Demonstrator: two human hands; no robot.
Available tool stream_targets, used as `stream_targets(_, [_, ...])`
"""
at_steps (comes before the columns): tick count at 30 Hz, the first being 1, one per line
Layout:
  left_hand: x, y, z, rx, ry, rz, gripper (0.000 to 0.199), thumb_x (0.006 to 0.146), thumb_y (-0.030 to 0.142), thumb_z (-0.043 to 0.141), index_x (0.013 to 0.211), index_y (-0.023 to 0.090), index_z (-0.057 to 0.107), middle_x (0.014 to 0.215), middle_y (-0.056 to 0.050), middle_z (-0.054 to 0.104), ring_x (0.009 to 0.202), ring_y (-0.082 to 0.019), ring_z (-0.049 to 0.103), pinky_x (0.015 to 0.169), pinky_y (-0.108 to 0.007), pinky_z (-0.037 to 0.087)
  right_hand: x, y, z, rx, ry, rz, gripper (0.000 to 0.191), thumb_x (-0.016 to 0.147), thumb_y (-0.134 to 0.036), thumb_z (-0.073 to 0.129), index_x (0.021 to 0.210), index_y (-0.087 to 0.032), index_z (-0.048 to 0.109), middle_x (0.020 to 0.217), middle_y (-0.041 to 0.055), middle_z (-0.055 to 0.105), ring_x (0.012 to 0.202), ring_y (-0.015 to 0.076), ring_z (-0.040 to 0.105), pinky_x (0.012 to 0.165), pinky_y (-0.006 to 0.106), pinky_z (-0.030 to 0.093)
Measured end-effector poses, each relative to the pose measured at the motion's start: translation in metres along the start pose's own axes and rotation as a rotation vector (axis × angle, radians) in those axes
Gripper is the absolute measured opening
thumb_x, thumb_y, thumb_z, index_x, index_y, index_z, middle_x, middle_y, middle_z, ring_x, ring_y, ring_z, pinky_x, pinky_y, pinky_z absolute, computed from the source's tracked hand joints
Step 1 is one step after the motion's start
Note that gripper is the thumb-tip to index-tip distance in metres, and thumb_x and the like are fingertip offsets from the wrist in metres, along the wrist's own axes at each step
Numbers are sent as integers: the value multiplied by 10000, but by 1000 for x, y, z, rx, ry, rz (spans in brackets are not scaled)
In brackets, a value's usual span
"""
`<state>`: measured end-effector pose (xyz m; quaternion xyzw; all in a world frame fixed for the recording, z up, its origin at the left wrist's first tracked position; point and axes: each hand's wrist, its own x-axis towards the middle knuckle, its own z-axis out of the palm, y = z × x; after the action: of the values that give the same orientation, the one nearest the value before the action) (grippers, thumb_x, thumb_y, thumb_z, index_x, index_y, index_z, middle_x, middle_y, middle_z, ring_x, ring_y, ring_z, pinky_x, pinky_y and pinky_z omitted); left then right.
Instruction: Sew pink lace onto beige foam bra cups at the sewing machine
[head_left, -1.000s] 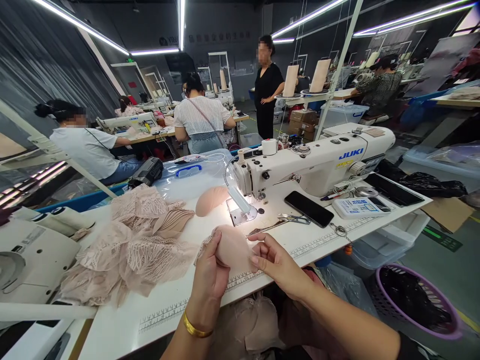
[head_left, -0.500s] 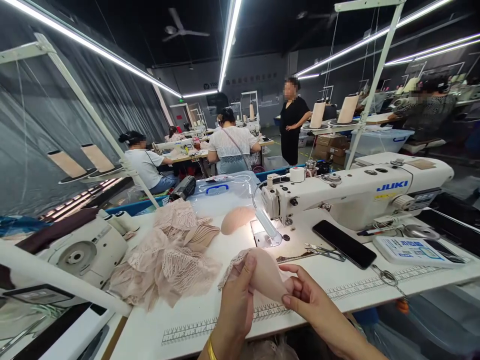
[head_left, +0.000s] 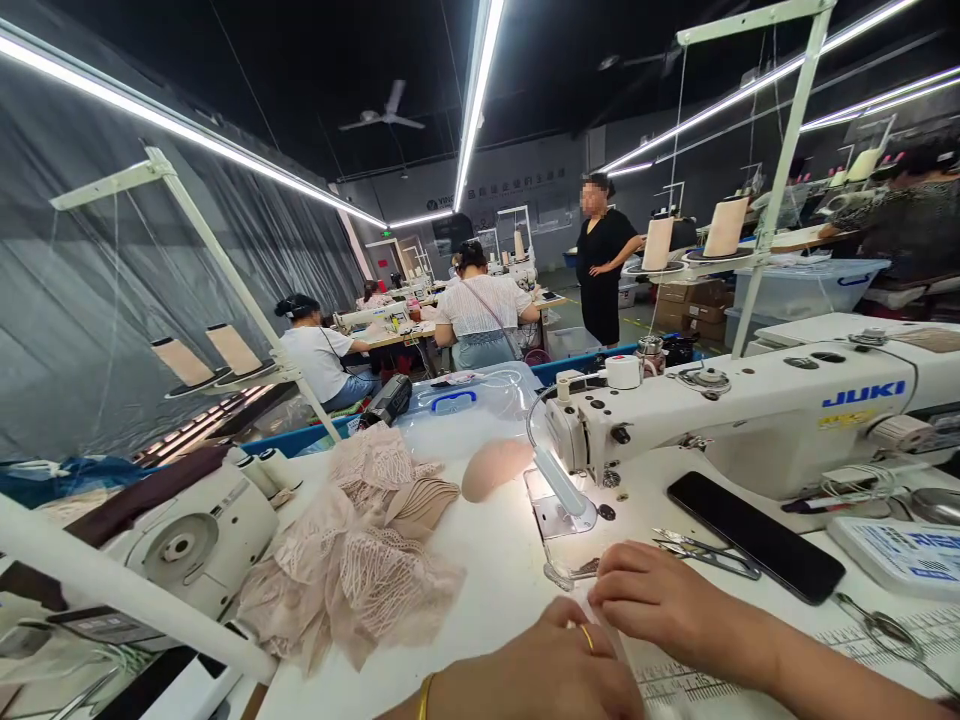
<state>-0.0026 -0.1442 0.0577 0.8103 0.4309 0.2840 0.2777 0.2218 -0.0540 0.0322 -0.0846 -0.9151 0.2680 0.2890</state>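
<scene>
My left hand (head_left: 551, 665), wearing a gold ring and bracelet, is low over the front of the sewing table, back upward and fingers curled under. Close to it on the right, my right hand (head_left: 664, 605) has its fingers bent and pressed together. A little pale pink material shows between the hands; the rest of what they hold is hidden. Just beyond stands the white sewing machine (head_left: 780, 400), its lamp lighting the needle plate (head_left: 555, 510). A beige moulded cup (head_left: 495, 470) lies left of the needle area, beside a heap of beige lace pieces (head_left: 360, 560).
Right of my hands lie thread snips (head_left: 709, 553), a black phone (head_left: 754, 535) and a white-blue box (head_left: 900, 550). A printed ruler (head_left: 682, 685) runs along the front edge. Behind the table is a clear plastic bin (head_left: 480, 405). Several people are farther back.
The beige cup that both hands held up is now out of sight. My hands have come together, turned backs up and moved right, lower over the table. The view has shifted slightly.
</scene>
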Motion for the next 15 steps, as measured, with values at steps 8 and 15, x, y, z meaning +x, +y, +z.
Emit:
stream_targets(8, [55, -28, -41, 254, -437, 155, 223, 684, 23, 716, 722, 241, 745, 1103, -30, 702, 966, -217, 641, 1084, -439, 277, 29, 75, -3, -152, -19, 6, 259, 978, -158, 552, 870, -285, 751, 963, 26, 783, 958, 212, 609, 749, 308, 426])
stream_targets(15, [58, -30, -22, 251, -318, 24, 241, 742, 18, 628, 726, 234, 734, 1080, -35, 650, 997, -235, 604, 1033, -456, 243, 17, 65, -13, -233, -54, 54, 365, 841, -3, 482, 911, -258, 735, 969, 39, 769, 907, 213, 604, 737, 312, 376])
